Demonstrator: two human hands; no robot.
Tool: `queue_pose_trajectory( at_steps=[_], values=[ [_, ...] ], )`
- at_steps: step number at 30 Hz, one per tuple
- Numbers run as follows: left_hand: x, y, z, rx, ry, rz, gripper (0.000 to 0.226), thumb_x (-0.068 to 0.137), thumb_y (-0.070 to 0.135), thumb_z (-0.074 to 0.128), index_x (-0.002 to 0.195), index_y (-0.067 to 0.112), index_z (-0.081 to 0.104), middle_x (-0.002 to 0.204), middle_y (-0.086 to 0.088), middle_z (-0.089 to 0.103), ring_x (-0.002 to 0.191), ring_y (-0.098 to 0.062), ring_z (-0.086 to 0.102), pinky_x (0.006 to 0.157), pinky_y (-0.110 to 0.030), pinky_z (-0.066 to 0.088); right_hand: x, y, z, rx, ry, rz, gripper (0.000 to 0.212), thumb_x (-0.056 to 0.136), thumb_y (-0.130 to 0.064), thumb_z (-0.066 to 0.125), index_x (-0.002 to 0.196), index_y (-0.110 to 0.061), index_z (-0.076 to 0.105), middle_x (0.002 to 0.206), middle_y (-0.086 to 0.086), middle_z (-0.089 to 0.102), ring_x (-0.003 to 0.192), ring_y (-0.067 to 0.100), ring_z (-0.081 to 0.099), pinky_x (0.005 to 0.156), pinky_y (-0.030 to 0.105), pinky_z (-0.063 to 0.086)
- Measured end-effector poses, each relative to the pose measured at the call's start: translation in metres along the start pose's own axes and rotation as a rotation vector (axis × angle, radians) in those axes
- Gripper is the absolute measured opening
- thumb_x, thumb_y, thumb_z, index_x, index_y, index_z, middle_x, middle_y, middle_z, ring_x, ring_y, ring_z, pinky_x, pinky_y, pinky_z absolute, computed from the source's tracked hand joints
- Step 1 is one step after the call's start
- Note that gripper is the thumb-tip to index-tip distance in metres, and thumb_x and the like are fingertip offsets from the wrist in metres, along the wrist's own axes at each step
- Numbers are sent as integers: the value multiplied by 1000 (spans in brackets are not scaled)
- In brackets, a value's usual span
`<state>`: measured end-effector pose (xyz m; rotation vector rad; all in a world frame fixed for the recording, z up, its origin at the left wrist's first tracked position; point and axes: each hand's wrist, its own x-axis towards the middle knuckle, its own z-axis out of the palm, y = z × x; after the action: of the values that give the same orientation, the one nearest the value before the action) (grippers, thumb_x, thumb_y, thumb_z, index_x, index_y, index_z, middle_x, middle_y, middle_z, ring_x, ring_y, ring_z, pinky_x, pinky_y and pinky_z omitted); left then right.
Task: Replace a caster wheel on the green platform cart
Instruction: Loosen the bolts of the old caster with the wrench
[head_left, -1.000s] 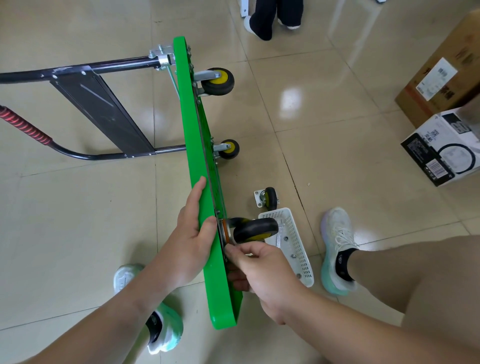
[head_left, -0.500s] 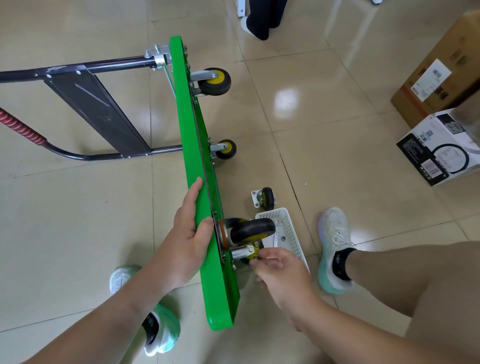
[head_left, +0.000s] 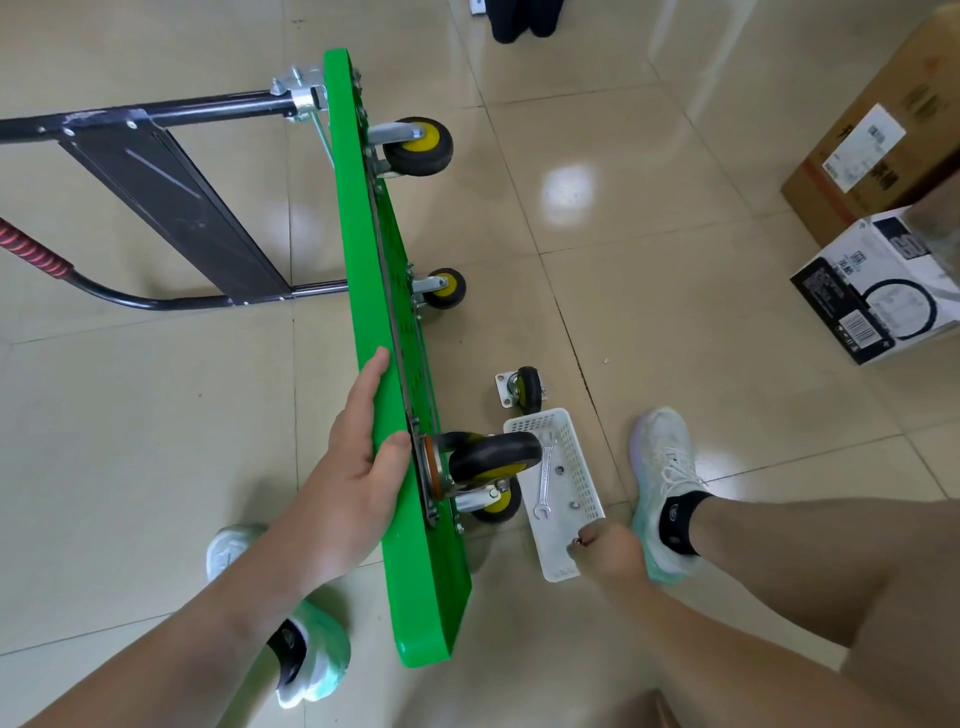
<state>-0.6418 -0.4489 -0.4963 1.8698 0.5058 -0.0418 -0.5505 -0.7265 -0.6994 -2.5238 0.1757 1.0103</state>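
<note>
Floor, tiled, seen from above.

- Handle (head_left: 156, 111): black tube with a red grip at the far left, lying flat on the tiles, joined to the cart.
- Green cart (head_left: 371, 291): stood on its long edge, underside facing right.
- Left hand (head_left: 358, 467): clamps the upper edge of the cart, fingers laid straight along the top face, thumb pressed on the rim just beside the near wheel.
- Fitted wheels: two at the far end (head_left: 418, 148), (head_left: 445, 288), black with yellow hubs. Near wheel (head_left: 493, 457) bolted to the underside, with another (head_left: 498, 504) just below it.
- Loose wheel (head_left: 522, 389): on the floor, apart from the cart, just beyond the basket.
- Basket (head_left: 584, 462): white, slotted, on the floor beside the near wheel. Holds a wrench (head_left: 545, 480) and a few small fasteners.
- Right hand (head_left: 610, 553): at the near end of the basket, fingers curled, tips pinching a small metal piece (head_left: 575, 542), too small to name.
- Cardboard box (head_left: 883, 145) and white box (head_left: 878, 280): far right, touching.
</note>
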Motion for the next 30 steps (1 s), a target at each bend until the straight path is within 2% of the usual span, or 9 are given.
queue_pose_trajectory(
  at_steps=[1, 4, 7, 10, 15, 18, 20, 23, 30],
  values=[
    [0, 0, 0, 2, -2, -2, 67, 93, 48, 39, 141, 81, 6, 166, 19, 28, 149, -10, 37, 124, -49, 32, 0, 0, -1, 3, -21, 1, 7, 85, -19, 66, 82, -16, 60, 93, 0, 64, 84, 19, 58, 64, 21, 41],
    [0, 2, 0, 6, -8, -2, 69, 93, 48, 39, 145, 77, 5, 164, 18, 29, 148, -6, 36, 125, -47, 30, -3, -13, -13, 16, -49, -33, 34, 86, -25, 71, 118, -15, 65, 112, -3, 63, 94, 15, 59, 75, 19, 42],
    [-1, 4, 0, 12, -7, 3, 68, 94, 48, 39, 145, 77, 5, 162, 18, 30, 147, -4, 35, 125, -45, 29, -17, -43, -45, 121, -15, -178, 39, 83, -15, 70, 121, -21, 62, 102, -9, 63, 89, 12, 62, 81, 31, 56],
    [-2, 5, 0, 35, -2, 12, 67, 107, 35, 42, 143, 77, 4, 160, 23, 27, 146, -1, 34, 125, -42, 29, -46, -75, -87, 216, -88, -468, 68, 74, -19, 78, 129, -43, 47, 116, -15, 52, 109, 4, 55, 81, 38, 59],
    [-3, 6, -1, 54, -14, -9, 68, 110, 25, 39, 156, 61, 3, 154, 29, 25, 145, 4, 31, 124, -35, 26, -83, -126, -127, 31, -254, -813, 93, 67, -36, 84, 143, -53, 33, 146, -31, 32, 135, -10, 33, 107, 16, 33],
    [-2, 9, 0, 64, -6, -9, 69, 110, 26, 39, 150, 68, 3, 146, 36, 27, 134, 23, 30, 120, -29, 27, -83, -147, -114, -48, -261, -902, 90, 69, -32, 86, 145, -43, 40, 143, -26, 38, 127, -10, 40, 99, 1, 30],
    [-2, 9, 0, 57, -2, -16, 68, 109, 27, 40, 144, 73, 3, 141, 40, 27, 124, 34, 29, 116, -24, 26, -77, -153, -103, -24, -250, -919, 81, 67, -27, 85, 139, -41, 49, 134, -20, 53, 119, -3, 52, 101, 13, 43],
    [-1, 9, 0, 37, -5, -9, 63, 101, 43, 38, 141, 78, 3, 144, 41, 25, 128, 33, 27, 116, -21, 24, -69, -154, -95, 42, -233, -922, 67, 63, -21, 83, 125, -36, 63, 116, -16, 67, 105, 1, 64, 95, 29, 52],
    [-1, 8, 2, 37, -5, -11, 68, 91, 47, 38, 141, 79, 4, 145, 45, 22, 137, 27, 22, 120, -21, 21, -66, -154, -93, 46, -195, -966, 61, 62, -20, 82, 119, -33, 67, 107, -13, 72, 100, 3, 67, 90, 27, 54]
  ],
)
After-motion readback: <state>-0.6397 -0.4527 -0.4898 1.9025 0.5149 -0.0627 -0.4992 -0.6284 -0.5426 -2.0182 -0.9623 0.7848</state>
